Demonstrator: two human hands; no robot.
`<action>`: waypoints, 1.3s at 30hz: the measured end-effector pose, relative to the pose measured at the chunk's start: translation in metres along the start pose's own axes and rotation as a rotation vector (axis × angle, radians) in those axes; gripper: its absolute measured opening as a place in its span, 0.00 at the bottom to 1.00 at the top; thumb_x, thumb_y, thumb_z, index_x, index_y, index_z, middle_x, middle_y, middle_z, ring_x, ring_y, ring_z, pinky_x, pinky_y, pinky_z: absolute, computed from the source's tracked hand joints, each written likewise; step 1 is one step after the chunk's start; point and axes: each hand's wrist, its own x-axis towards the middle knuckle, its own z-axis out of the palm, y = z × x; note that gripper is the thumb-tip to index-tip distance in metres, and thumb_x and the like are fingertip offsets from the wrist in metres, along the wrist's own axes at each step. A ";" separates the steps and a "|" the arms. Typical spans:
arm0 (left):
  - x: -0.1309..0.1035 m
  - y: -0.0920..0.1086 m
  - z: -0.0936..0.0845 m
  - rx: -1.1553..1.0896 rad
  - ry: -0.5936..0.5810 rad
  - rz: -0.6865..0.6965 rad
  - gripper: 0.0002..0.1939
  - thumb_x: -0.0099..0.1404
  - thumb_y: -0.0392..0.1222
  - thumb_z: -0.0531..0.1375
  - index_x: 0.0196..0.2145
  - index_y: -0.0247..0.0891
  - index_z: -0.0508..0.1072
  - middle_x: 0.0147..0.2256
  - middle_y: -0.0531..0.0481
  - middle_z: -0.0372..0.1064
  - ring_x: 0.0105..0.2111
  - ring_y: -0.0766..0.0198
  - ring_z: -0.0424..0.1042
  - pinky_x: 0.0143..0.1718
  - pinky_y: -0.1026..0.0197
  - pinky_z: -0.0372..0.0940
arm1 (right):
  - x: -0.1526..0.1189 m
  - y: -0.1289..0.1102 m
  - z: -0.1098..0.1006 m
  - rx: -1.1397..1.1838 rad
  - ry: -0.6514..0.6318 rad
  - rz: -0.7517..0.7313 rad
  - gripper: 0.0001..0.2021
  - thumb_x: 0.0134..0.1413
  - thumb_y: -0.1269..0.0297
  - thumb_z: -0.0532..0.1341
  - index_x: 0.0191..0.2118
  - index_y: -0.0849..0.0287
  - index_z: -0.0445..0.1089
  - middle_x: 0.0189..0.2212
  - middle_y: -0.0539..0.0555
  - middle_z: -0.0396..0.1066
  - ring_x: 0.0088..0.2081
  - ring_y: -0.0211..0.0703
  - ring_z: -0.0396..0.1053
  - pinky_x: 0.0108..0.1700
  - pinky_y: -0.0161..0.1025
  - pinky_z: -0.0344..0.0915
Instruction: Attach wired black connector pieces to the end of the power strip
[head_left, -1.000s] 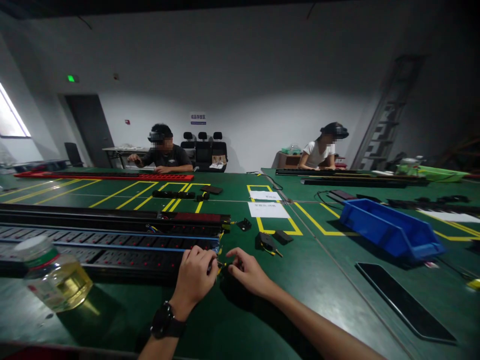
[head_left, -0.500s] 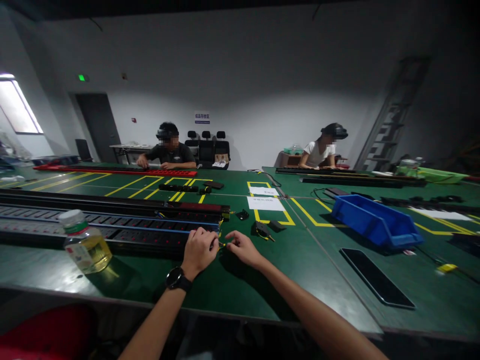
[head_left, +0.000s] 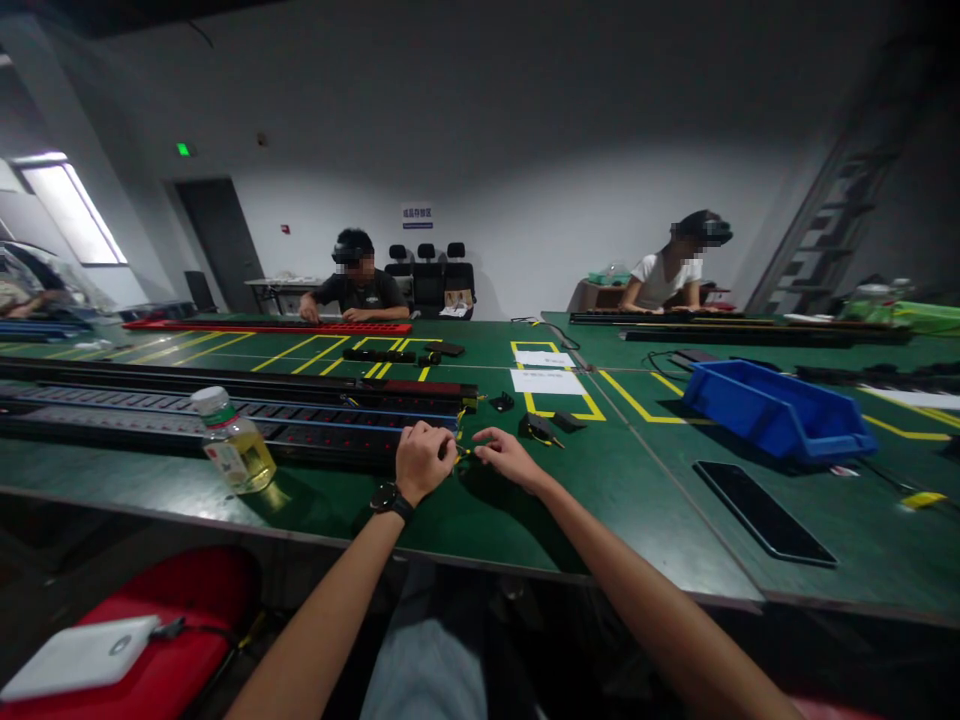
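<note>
My left hand [head_left: 424, 462], with a dark watch on its wrist, is curled at the right end of a long black power strip [head_left: 337, 446]. A thin yellow-green wire [head_left: 464, 453] spans the small gap between my two hands. Its left end passes into the curled left fingers, whose tips are partly hidden. Thumb and index finger of my right hand [head_left: 511, 462] close on the wire from the right. More yellow wires [head_left: 471, 403] stick out of the strips' ends just behind. Small black parts [head_left: 537, 428] lie on the green table beyond my right hand.
A bottle of yellow liquid [head_left: 238, 450] stands by the strip at left. To the right are a blue bin [head_left: 780, 415] and a phone [head_left: 763, 512]. Paper labels [head_left: 547, 381] lie mid-table. Two people sit across the table; a red stool [head_left: 195, 600] holds a white device [head_left: 82, 655].
The camera view has dipped and turned a little left, so the scene sits higher and further right. Both hands stay at the strip's end with the wire between them.
</note>
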 end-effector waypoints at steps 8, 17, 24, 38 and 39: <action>-0.001 -0.002 0.003 0.010 0.012 0.014 0.10 0.70 0.42 0.55 0.36 0.41 0.77 0.37 0.46 0.78 0.44 0.53 0.69 0.50 0.50 0.57 | 0.000 -0.006 -0.002 0.016 -0.045 0.031 0.18 0.51 0.56 0.64 0.45 0.61 0.72 0.24 0.46 0.69 0.25 0.36 0.63 0.27 0.33 0.56; -0.001 -0.003 0.006 0.020 0.069 0.052 0.09 0.69 0.41 0.56 0.33 0.41 0.76 0.32 0.47 0.76 0.41 0.54 0.69 0.46 0.51 0.57 | -0.004 -0.013 -0.004 0.094 -0.029 0.084 0.23 0.54 0.49 0.64 0.50 0.59 0.67 0.23 0.44 0.67 0.19 0.31 0.56 0.21 0.30 0.50; -0.001 -0.007 0.011 0.026 0.153 0.095 0.08 0.67 0.40 0.59 0.31 0.41 0.75 0.30 0.48 0.75 0.38 0.54 0.70 0.42 0.51 0.58 | -0.003 -0.013 -0.005 0.093 -0.042 0.096 0.22 0.54 0.49 0.64 0.49 0.59 0.68 0.24 0.44 0.67 0.18 0.30 0.56 0.19 0.29 0.49; 0.000 -0.007 0.010 0.027 0.154 0.113 0.08 0.68 0.39 0.58 0.33 0.41 0.76 0.32 0.47 0.77 0.39 0.54 0.70 0.43 0.50 0.57 | 0.000 -0.011 -0.005 0.086 -0.069 0.103 0.18 0.54 0.52 0.65 0.45 0.59 0.70 0.23 0.44 0.66 0.19 0.30 0.56 0.21 0.30 0.51; 0.000 -0.007 0.009 0.030 0.147 0.114 0.08 0.69 0.40 0.57 0.34 0.41 0.76 0.33 0.47 0.77 0.39 0.54 0.70 0.43 0.50 0.57 | 0.000 -0.011 -0.005 0.078 -0.069 0.101 0.18 0.55 0.53 0.65 0.45 0.59 0.70 0.23 0.44 0.66 0.19 0.31 0.56 0.21 0.30 0.51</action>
